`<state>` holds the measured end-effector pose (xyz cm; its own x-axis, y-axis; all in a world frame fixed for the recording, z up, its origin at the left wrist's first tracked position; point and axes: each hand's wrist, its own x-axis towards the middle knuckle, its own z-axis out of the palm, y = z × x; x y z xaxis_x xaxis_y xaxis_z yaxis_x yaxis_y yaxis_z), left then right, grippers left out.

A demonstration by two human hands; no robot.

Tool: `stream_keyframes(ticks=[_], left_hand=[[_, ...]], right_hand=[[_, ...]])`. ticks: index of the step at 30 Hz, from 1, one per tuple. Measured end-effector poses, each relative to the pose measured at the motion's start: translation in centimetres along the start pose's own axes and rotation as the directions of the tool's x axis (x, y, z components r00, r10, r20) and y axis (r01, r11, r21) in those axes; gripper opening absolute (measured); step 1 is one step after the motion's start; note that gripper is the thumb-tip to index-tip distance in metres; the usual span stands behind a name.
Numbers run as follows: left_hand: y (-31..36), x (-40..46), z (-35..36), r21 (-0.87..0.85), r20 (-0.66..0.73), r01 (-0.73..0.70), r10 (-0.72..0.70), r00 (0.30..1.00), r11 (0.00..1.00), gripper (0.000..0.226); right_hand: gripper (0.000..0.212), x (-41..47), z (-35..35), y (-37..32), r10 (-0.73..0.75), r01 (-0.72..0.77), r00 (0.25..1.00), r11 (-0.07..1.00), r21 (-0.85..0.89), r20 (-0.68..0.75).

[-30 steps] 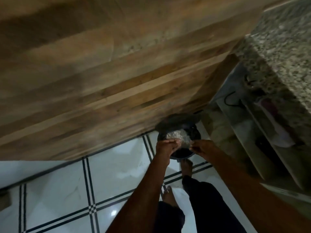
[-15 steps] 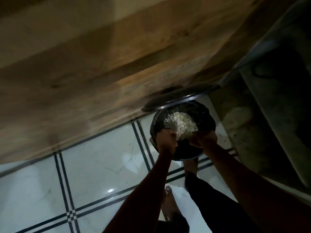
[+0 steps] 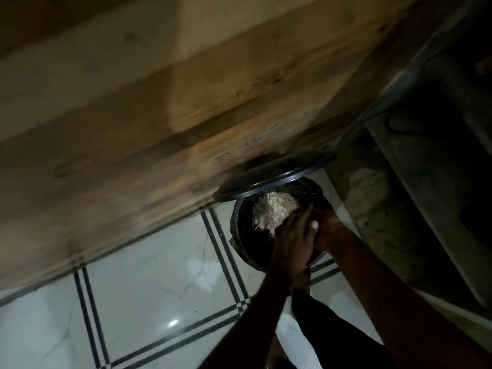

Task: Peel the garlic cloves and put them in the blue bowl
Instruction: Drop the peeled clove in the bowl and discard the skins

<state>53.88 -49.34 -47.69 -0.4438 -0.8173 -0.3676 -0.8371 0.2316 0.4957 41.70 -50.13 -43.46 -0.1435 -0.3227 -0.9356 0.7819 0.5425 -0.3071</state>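
A: Where's the garlic in all this?

B: No cloves and no blue bowl in view. What shows is a heap of pale garlic skins (image 3: pixel 274 209) in a black bin (image 3: pixel 241 230) on the floor, just beyond the fingers. Both hands are over its mouth, so this looks like clearing the peelings.

A: And the hands?

B: The left hand (image 3: pixel 291 246) lies across the opening, its fingers (image 3: pixel 298 222) fairly straight and reaching toward the heap. The right hand (image 3: pixel 328 230) is pressed against it from the far side, half hidden; I cannot tell whether its fingers are curled or flat, or whether anything is held. One pale thumbnail shows where the hands meet.

A: How to do it well?

B: I'd say rub the palms together low inside the rim, so the light skins drop on the heap instead of drifting onto the tiles. Shake the fingertips off before lifting away.

A: What's around?

B: The bin's lid (image 3: pixel 274 177) stands raised just above the fingers, leaning toward a wooden panel (image 3: pixel 159 129) behind. It could drop onto the knuckles if whatever holds it up lets go. White floor tiles (image 3: pixel 149 275) with dark lines lie to the left of the fingers, a dim stone shelf unit (image 3: pixel 399 209) to the right. Below the wrists, a dark trouser leg (image 3: pixel 327 323) stands close to the bin.
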Motion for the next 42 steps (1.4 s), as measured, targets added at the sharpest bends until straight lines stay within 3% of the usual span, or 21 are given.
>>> stream_keyframes(ticks=[2, 4, 5, 7, 12, 16, 22, 26, 32, 38, 42], left_hand=[[-1.0, -1.0, 0.1, 0.009, -0.005, 0.013, -0.013, 1.0, 1.0, 0.045], [-1.2, -1.0, -2.6, -0.022, 0.015, 0.145, -0.144, 0.989, 0.989, 0.047], [-0.9, -1.2, -4.3, -0.079, 0.064, 0.211, -0.206, 0.976, 0.974, 0.046], [1.6, -2.8, -8.2, -0.253, 0.081, 0.212, -0.198, 0.977, 0.944, 0.036], [11.4, -9.5, -17.4, -0.47, -0.02, 0.09, -0.112, 0.994, 0.878, 0.032], [20.7, -16.6, -23.9, -0.547, -0.137, -0.152, 0.091, 0.986, 0.824, 0.041], [32.9, -26.5, -27.3, -0.586, -0.179, -0.368, 0.328, 0.928, 0.722, 0.023], [40.8, -32.0, -26.5, -0.62, -0.135, -0.457, 0.486, 0.863, 0.638, 0.02], [51.9, -38.3, -20.4, -0.609, -0.01, -0.54, 0.674, 0.738, 0.582, 0.02], [61.8, -41.1, -10.2, -0.52, 0.079, -0.611, 0.745, 0.662, 0.597, 0.014], [68.1, -41.4, -3.2, -0.414, 0.209, -0.635, 0.747, 0.631, 0.652, 0.019]], right_hand=[[0.023, -1.9, 0.6, -1.4, 0.009, -0.008, 0.999, 1.0, -0.023, 0.047], [0.032, -5.0, 0.4, -3.5, 0.015, -0.017, 0.996, 1.0, 0.022, 0.084], [0.034, -6.1, -0.2, -4.1, 0.021, -0.025, 0.994, 0.999, 0.038, 0.106], [0.036, -10.0, -1.0, -5.0, 0.01, -0.001, 0.989, 0.998, -0.063, 0.149], [0.032, -20.8, -2.9, -6.4, -0.163, 0.172, 0.985, 0.964, -0.204, 0.058], [0.026, -33.1, -6.4, -8.2, -0.272, 0.275, 0.961, 0.944, -0.181, 0.04], [0.028, -50.3, -16.5, -7.8, -0.585, 0.565, 0.801, 0.808, -0.164, -0.123], [0.027, -57.7, -24.4, -6.4, -0.698, 0.679, 0.692, 0.716, -0.165, -0.182], [0.025, -64.8, -38.7, -4.4, -0.724, 0.739, 0.598, 0.664, -0.113, -0.345], [0.02, -65.4, -52.5, -2.8, -0.679, 0.717, 0.535, 0.68, -0.156, -0.503], [0.021, -63.2, -61.6, -2.6, -0.664, 0.63, 0.471, 0.714, -0.306, -0.58]])
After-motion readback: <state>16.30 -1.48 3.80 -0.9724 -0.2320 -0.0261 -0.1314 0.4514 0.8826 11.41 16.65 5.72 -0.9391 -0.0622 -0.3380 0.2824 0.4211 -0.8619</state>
